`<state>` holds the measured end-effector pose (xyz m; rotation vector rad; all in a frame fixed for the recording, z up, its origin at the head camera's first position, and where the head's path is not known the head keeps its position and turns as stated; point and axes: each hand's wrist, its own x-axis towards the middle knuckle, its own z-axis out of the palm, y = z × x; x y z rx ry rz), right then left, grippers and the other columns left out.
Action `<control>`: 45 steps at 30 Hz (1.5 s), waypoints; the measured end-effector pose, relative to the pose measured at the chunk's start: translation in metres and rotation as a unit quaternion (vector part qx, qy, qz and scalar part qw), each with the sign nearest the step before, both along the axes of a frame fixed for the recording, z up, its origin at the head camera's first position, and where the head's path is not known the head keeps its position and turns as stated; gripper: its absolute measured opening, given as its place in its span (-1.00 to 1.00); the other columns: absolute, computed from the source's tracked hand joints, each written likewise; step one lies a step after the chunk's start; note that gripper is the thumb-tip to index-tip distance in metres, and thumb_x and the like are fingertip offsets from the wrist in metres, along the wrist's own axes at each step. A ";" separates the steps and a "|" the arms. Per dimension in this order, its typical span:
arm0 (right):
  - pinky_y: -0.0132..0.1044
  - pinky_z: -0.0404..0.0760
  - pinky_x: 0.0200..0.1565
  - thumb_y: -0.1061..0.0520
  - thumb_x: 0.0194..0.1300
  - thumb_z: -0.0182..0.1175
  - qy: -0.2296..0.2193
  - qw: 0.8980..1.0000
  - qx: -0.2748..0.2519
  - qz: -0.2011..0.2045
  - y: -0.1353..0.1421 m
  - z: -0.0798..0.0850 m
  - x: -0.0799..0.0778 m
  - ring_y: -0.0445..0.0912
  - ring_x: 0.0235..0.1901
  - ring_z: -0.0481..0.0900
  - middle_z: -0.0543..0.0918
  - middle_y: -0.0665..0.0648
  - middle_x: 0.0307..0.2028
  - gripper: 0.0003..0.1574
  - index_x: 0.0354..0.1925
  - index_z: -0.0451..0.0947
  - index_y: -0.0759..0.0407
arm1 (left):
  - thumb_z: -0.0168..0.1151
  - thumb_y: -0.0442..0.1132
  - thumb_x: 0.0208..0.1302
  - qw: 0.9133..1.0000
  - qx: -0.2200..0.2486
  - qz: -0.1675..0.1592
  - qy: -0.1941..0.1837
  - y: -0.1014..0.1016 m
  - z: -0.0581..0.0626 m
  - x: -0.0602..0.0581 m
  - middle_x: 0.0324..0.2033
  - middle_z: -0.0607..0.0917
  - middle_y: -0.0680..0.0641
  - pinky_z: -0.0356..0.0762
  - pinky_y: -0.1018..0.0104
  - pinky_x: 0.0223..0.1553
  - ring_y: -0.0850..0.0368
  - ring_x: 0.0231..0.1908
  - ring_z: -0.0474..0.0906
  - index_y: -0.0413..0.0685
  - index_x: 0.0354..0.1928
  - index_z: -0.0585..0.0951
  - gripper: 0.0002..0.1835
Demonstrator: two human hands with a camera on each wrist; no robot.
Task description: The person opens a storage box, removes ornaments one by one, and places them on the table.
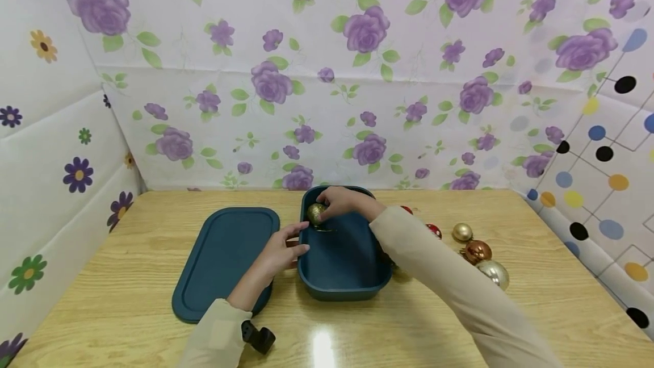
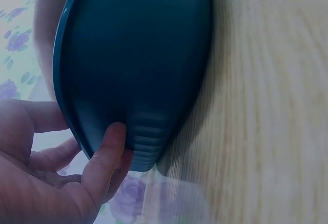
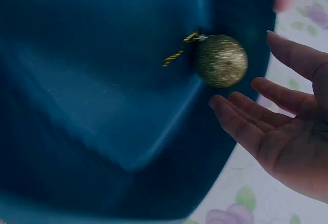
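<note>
A gold glitter Christmas ball (image 1: 317, 214) lies inside the dark blue rectangular box (image 1: 343, 294), near its far left corner. My right hand (image 1: 339, 200) reaches into the box over the ball. In the right wrist view, its spread fingers (image 3: 241, 124) are beside the ball (image 3: 221, 61), a small gap between them, and a gold cord loop (image 3: 174, 58) trails from the ball's cap. At the box's left side, my left hand (image 1: 280, 251) touches the rim and the outer wall with extended fingers. The left wrist view shows a fingertip (image 2: 117, 131) against the box wall (image 2: 136, 55).
The matching blue lid (image 1: 225, 260) lies flat left of the box, partly under my left forearm. Right of the box are a gold ball (image 1: 462, 231), a copper ball (image 1: 478, 251), a larger champagne ball (image 1: 493, 274) and red ornaments (image 1: 434, 230), partly behind my right sleeve.
</note>
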<state>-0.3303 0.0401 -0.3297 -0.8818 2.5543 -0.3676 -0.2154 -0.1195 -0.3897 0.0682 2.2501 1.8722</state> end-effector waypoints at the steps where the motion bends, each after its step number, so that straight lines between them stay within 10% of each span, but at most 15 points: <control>1: -0.16 0.39 0.10 0.08 0.25 0.15 0.002 1.000 0.007 -0.002 -0.002 -0.003 -0.002 0.07 0.13 0.38 0.42 0.28 0.15 -0.35 0.23 0.28 0.34 | 0.03 -0.42 0.29 1.000 -0.001 0.001 0.000 0.000 0.000 0.000 0.21 0.29 -0.30 0.54 0.09 -0.19 -0.15 0.06 0.39 -0.06 0.30 0.29 -0.48; 22: -0.22 0.47 -0.04 0.17 0.19 0.20 0.056 0.997 0.034 -0.052 -0.016 -0.022 -0.017 -0.01 -0.08 0.50 0.55 0.20 -0.03 -0.56 0.04 0.48 0.29 | 0.04 -0.41 0.29 1.000 0.003 0.000 0.004 0.001 -0.002 -0.001 0.18 0.32 -0.29 0.55 0.09 -0.20 -0.12 0.03 0.41 -0.06 0.30 0.30 -0.48; 34: -0.25 0.52 -0.11 0.14 0.15 0.24 0.056 0.995 -0.083 -0.006 0.023 0.020 -0.007 0.00 -0.14 0.57 0.62 0.24 -0.15 -0.53 0.02 0.48 0.30 | 0.05 -0.41 0.29 1.000 -0.012 0.007 0.004 -0.001 0.000 0.000 0.20 0.30 -0.27 0.54 0.09 -0.19 -0.15 0.07 0.37 -0.07 0.29 0.30 -0.48; 45: -0.14 0.55 -0.09 0.14 0.18 0.23 0.047 0.981 -0.188 -0.029 0.112 0.049 0.017 0.14 -0.08 0.56 0.57 0.32 -0.07 -0.51 0.06 0.45 0.31 | 0.06 -0.42 0.28 1.000 -0.010 -0.004 -0.005 0.000 0.002 0.001 0.24 0.24 -0.30 0.54 0.11 -0.20 -0.16 0.09 0.35 -0.07 0.31 0.28 -0.45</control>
